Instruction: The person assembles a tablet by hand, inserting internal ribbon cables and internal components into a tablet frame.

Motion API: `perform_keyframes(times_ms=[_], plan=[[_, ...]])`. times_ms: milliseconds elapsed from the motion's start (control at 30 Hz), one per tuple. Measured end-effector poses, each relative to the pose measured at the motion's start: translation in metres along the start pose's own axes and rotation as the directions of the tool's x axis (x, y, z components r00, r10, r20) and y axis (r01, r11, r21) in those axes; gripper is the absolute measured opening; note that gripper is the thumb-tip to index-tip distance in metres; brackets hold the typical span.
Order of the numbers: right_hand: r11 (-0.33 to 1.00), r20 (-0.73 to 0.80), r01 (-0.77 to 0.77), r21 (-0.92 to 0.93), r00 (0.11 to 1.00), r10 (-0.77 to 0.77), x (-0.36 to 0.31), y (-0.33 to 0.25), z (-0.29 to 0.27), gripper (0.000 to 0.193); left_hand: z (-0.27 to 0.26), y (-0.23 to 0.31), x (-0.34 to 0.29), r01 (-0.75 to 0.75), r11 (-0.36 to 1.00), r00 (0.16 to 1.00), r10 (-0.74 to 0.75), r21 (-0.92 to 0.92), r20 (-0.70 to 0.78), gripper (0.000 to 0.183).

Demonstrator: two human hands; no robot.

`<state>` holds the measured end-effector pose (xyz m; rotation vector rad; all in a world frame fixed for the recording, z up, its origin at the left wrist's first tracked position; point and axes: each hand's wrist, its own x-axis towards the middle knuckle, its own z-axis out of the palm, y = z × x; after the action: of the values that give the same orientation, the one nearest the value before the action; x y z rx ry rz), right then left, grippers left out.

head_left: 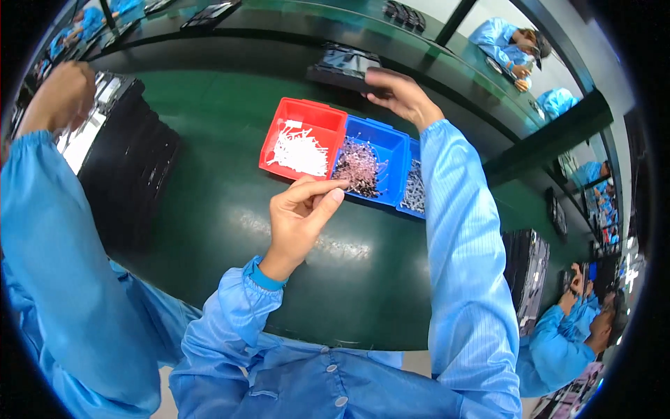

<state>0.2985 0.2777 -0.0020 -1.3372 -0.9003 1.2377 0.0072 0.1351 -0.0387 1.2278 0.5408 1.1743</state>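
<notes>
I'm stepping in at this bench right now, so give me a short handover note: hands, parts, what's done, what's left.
Left hand: fingers pinched together above the green table, beside the red plastic bin of white parts; whether it holds a part is too small to tell.
Right hand: reaching out, gripping the dark flat panel at the table's far edge.
Two blue plastic bins of small parts sit right of the red one.
Done: panel in hand. Left: no part fitted yet.

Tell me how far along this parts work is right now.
Done: nothing visibly fitted. In hand: the left hand pinches beside the red bin and blue bin; the right hand grips a dark tray. Left: both bins look well stocked.
</notes>
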Motion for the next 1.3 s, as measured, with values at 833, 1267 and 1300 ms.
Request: perform_keyframes(times_ms=[833,1267,1300], plan=[[0.995,-0.567,-0.065,0.07,0.819,0.094,-0.522,0.124,0.032,0.061,0.052,-0.006,-0.102,0.305,0.945,0.941,-0.318,0.117,0.116,0.02],[0.663,-0.466,-0.1,-0.742,0.787,-0.403,-0.397,0.12,-0.011,0.054,0.092,-0.023,-0.161,0.081,0.927,0.982,-0.137,0.366,0.13,0.021],[0.669,-0.493,-0.119,-0.733,0.77,-0.404,-0.396,0.119,-0.003,0.051,0.093,-0.024,-0.162,0.078,0.923,0.982,-0.136,0.376,0.128,0.021]])
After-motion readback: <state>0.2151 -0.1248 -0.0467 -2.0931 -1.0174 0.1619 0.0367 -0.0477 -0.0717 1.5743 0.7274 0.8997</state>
